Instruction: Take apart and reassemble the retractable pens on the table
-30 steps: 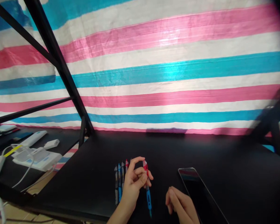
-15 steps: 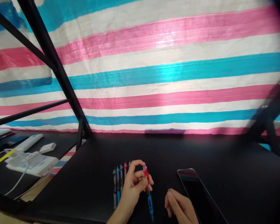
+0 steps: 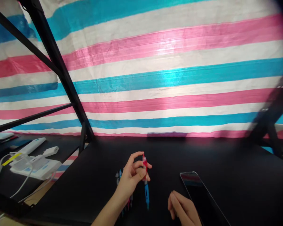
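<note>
My left hand is closed around a pen with a red upper part and a blue lower barrel. The pen stands nearly upright over the black table, its blue end down. My index finger rests on its red top, with the thumb pressing its side. Under and beside my left wrist lie several pens, mostly hidden by the hand and forearm. My right hand is curled into a loose fist low on the right, with nothing visible in it. A black phone lies just to its right.
The black table runs back to a striped plastic sheet. A black metal frame post rises at the left. Beyond it, white chargers, a power strip and cables lie on another black surface.
My left hand has moved away from me and slightly left with the pen, its forearm now covering more of the lying pens. The right hand stays about where it was.
</note>
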`<state>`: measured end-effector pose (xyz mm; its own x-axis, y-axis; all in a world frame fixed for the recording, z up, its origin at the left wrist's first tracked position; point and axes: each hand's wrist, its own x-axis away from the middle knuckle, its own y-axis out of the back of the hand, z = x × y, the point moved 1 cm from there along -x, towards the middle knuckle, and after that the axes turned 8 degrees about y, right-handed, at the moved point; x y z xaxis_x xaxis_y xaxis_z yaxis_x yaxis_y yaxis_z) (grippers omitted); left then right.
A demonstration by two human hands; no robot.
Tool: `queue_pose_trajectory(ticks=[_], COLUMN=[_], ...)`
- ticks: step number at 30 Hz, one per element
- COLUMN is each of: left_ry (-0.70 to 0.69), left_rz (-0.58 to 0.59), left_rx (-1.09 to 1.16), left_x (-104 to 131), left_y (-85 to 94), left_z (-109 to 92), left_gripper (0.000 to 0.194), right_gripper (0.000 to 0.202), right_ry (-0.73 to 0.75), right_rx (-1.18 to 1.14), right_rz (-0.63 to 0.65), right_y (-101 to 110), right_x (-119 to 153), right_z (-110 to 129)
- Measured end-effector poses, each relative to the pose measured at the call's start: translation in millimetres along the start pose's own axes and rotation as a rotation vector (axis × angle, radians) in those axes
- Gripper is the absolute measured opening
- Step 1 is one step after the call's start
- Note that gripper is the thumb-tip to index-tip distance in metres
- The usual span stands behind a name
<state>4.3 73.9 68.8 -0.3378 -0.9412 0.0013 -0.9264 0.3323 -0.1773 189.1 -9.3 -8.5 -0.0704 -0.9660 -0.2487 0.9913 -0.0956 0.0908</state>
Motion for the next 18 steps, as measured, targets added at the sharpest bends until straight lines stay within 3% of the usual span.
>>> queue_pose_trajectory(ticks=[3,5,10,18], left_ry=[0.007,0.038,0.067,0.014], left_rz=[-0.015,-0.029,-0.051,-0.093], left_rx=[-0.170,-0.401,-0.659,-1.022], left_x=[-13.3,-23.7,-39.2,-35.8], left_y=[11.0,21.5,46.2,65.7], left_z=[-12.4,-13.0,2.4,20.8], left_gripper=[0.056,0.054,0.045,0.033], right_gripper=[0.061,0.062,0.060,0.059], right_ry=[0.001,-0.002,0.028,0.047], right_rx=[0.007,0.018,0.028,0.068], right_rz=[0.067,0.080,0.046,0.043], right_y=[3.0,3.8,2.3,0.2], right_x=[-2.6,-4.2,-5.8,-6.6], right_z=[-1.3,-1.2,1.2,3.2])
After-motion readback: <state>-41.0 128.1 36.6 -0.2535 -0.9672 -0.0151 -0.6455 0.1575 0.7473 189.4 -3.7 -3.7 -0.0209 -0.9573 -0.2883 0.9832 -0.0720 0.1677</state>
